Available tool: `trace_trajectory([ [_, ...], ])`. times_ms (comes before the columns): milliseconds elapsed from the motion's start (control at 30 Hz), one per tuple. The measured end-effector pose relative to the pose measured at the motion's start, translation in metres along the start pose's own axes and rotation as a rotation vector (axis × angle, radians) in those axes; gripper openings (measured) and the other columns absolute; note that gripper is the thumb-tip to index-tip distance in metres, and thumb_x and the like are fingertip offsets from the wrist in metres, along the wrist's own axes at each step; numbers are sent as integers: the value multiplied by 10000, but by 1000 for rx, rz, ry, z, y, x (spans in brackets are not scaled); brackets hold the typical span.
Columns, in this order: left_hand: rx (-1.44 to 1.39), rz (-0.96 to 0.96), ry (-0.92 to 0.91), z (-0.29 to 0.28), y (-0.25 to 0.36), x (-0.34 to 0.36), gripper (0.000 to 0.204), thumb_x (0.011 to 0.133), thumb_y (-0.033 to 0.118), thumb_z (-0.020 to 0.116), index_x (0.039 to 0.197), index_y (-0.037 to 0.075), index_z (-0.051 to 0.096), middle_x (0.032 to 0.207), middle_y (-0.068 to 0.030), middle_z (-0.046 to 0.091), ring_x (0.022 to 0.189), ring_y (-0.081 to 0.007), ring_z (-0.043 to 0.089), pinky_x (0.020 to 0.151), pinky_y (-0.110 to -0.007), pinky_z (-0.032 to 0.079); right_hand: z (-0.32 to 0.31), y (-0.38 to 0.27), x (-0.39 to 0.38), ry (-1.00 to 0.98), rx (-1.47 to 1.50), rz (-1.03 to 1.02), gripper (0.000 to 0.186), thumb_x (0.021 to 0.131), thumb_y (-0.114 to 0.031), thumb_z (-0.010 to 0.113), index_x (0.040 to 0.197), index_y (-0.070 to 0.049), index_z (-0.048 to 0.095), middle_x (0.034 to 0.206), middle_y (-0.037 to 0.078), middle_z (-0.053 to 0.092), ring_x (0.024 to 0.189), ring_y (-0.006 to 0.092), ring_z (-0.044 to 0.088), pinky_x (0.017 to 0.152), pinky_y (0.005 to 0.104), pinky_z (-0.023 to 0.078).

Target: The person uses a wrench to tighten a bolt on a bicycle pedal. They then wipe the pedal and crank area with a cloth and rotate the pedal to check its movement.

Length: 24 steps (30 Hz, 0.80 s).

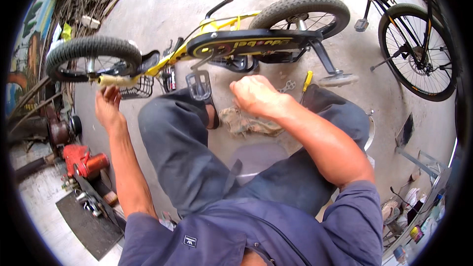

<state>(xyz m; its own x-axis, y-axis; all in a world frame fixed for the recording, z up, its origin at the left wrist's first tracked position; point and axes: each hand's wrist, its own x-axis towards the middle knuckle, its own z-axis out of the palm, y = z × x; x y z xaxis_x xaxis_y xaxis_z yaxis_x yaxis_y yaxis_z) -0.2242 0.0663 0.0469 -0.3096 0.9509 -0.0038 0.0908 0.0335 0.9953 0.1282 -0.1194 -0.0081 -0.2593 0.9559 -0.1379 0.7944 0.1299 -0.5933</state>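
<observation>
A small yellow bicycle [183, 51] lies tipped in front of me, its two wheels to the left and right. My left hand [109, 107] is raised beside the front wheel [93, 59], fingers loosely bent and apart. Its fingertips are just below a cream-coloured cylinder [117, 81] at that wheel's axle; whether they touch it I cannot tell. Closed into a fist, my right hand [253, 94] is in front of the black chain guard [256, 43], right of a pedal [198, 85]. Whatever that fist may hold is hidden.
A yellow-handled screwdriver [308, 80], a multi-hole wrench [287, 87] and a patterned cloth [249, 121] are near my knees. A training wheel [338, 80] sticks out at the rear. Another bicycle [419, 51] stands right. A red vise-like tool [84, 161] is at left.
</observation>
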Motion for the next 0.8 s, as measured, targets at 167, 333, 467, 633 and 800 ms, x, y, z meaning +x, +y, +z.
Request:
trace_trajectory([
  [167,-79,-22,-44,31,3,-21,331,981,275,436,1133,2,545,974,-151,659,857,-245,657,736,-315,526,10,18,-10,44,-37,-26,189,788,-178,637,803,-5,561,714,206,622,770,377,629,687,464,487],
  [333,-81,35,-158,61,14,-28,293,979,242,470,1075,-18,567,903,-149,673,797,-228,670,680,-289,534,9,7,-10,-80,-38,35,191,797,-182,634,805,-3,568,737,216,628,778,383,629,700,476,485],
  [467,-6,74,-215,75,21,-43,243,984,191,471,1051,-17,575,852,-139,684,739,-209,674,647,-278,535,5,3,-5,-123,-76,64,153,781,-156,600,802,-4,613,752,216,641,780,388,636,716,468,502],
  [633,134,-31,-410,86,0,-105,227,980,195,479,1026,5,595,801,-93,675,712,-156,646,635,-254,503,-7,3,-7,-67,-35,70,183,814,-176,618,852,1,600,757,225,628,815,393,620,732,478,483],
  [800,534,-362,-609,74,-114,-194,146,870,123,556,936,3,608,714,-108,665,626,-168,656,585,-290,522,-11,-7,-16,-125,-12,113,158,792,-138,622,808,17,599,786,224,637,850,382,621,769,460,487],
])
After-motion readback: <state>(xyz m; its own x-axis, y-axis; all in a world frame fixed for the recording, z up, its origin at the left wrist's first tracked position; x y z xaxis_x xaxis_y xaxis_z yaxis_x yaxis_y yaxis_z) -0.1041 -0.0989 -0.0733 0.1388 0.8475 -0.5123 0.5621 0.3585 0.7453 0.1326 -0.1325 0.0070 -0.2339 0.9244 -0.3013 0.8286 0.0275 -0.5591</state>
